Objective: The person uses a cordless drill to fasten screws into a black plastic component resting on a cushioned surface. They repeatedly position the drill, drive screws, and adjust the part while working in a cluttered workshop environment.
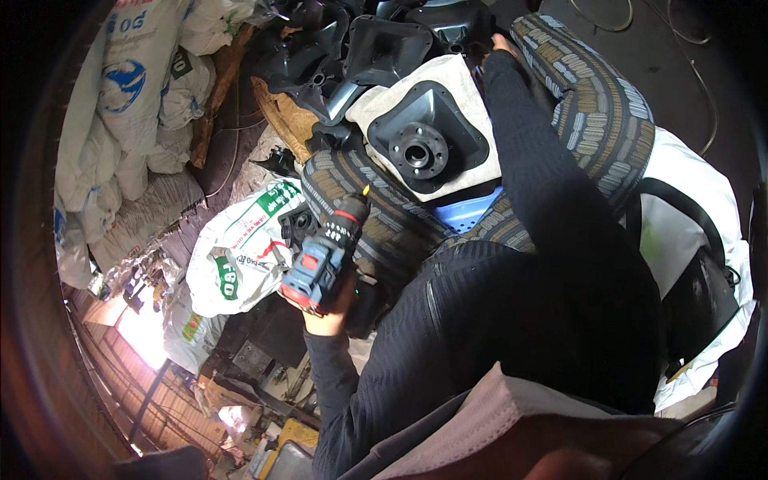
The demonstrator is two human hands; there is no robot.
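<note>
Black square-flanged part (424, 140). Left of it, left hand (334, 310) grips blue-and-red cordless drill (320, 266); beyond it, right hand (502, 43), finger state indiscernible.

1. The drill (324, 260) is hiding much of the left grip (330, 322) from me.
2. The dark sleeve (524, 136) is concealing part of the right grip (503, 43); I'm not making out its contact.
3. White padding (376, 102) is covering most of the blue plastic piece (469, 213).
4. The upper edge is cutting off black parts (392, 50).
5. Lower-left clutter (232, 416) is appearing too small.
</note>
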